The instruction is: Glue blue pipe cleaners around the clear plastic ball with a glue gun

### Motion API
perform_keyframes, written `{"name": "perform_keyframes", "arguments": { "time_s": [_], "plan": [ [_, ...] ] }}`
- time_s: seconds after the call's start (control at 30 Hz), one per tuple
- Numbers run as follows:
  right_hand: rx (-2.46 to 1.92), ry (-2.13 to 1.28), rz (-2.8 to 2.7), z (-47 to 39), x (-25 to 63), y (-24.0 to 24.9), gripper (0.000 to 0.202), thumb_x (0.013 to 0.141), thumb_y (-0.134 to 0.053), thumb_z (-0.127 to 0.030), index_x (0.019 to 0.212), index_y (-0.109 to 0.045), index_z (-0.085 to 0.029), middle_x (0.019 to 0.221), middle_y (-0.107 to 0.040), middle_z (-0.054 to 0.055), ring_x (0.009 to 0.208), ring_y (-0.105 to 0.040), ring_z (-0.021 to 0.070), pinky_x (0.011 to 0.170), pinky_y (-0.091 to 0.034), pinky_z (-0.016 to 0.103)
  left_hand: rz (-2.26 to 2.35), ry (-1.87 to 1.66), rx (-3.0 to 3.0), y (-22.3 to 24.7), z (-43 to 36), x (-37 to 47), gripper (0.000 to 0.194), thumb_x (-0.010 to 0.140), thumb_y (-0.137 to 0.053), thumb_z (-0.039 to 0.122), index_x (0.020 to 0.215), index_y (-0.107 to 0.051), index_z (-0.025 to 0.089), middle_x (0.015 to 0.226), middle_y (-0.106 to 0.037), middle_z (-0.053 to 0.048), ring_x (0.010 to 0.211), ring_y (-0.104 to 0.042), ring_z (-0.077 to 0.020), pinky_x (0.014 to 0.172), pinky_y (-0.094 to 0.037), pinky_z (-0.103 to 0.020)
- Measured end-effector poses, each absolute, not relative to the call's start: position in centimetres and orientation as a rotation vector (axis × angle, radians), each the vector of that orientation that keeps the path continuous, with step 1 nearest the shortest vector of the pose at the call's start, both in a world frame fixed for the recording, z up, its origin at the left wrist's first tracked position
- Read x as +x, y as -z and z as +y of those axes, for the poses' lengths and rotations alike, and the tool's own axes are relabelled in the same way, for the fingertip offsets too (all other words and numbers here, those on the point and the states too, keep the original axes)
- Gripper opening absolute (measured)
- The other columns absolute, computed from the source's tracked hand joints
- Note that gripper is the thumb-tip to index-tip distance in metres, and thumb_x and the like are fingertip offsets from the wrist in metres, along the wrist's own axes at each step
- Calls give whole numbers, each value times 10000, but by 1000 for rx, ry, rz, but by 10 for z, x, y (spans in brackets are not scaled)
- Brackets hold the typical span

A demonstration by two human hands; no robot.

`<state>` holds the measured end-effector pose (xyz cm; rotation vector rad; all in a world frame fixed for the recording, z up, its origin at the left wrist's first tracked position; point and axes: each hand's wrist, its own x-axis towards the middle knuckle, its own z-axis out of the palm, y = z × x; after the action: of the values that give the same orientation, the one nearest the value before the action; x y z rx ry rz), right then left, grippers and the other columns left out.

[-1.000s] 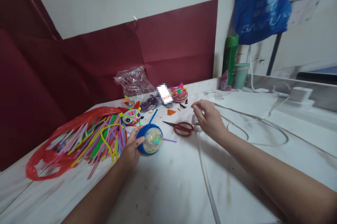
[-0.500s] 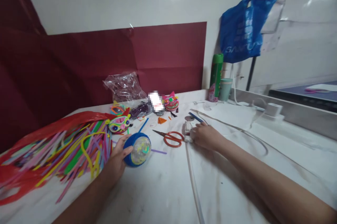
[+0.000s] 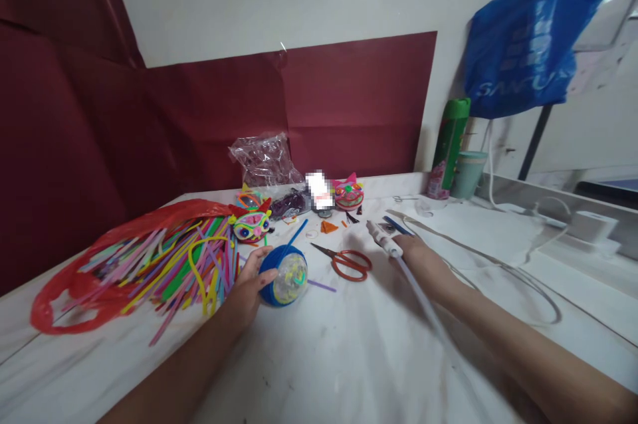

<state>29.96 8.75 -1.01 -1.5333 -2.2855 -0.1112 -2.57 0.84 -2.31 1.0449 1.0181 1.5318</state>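
My left hand (image 3: 256, 280) is closed on a round ball (image 3: 292, 278) with a fuzzy blue band around it and a clear side showing yellow and green bits. A blue pipe cleaner (image 3: 298, 238) slants up beside the ball. My right hand (image 3: 413, 252) grips a small white glue gun (image 3: 383, 238), its nozzle pointing away to the left; a long translucent glue stick (image 3: 428, 308) runs out of its back toward me. The fingers are partly hidden behind the gun. Between the hands lie orange-handled scissors (image 3: 351, 266), and a purple pipe cleaner (image 3: 321, 286) lies right of the ball.
A red plastic bag (image 3: 64, 325) with many coloured pipe cleaners (image 3: 169, 271) spreads at left. Behind stand decorated animal-face balls (image 3: 250, 224) (image 3: 347, 195), clear plastic (image 3: 264, 158) and orange scraps (image 3: 329, 227). Cables (image 3: 478, 250), a green can (image 3: 451, 145) and a cup (image 3: 468, 175) are at right.
My right hand has lifted the glue gun off the table and turned it, so the glue stick swings to the right. The view has shifted right-to-left little; the left hand still holds the ball.
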Motion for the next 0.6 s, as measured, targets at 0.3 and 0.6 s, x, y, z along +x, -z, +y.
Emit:
{"name": "perform_keyframes", "arguments": {
  "time_s": [0.3,0.6],
  "plan": [
    [-927,-751,-2061,17,261,-10,189,805,-487,-352,754,-582,-198,661,-573,-12,603,-540,151,547,-433,236,1046,-1550,1056,24,10,-18,591,574,-779,280,1111,-539,217,1043,-642,-52,1010,-599,-264,792,-452,-302],
    [-861,-780,-2122,-1,244,-5,149,831,-466,-306,769,-542,-194,726,-596,10,670,-563,168,609,-446,260,1042,-1544,1097,17,3,-9,581,573,-749,234,1114,-537,225,1031,-615,-32,953,-597,-236,808,-436,-312]
  ]
}}
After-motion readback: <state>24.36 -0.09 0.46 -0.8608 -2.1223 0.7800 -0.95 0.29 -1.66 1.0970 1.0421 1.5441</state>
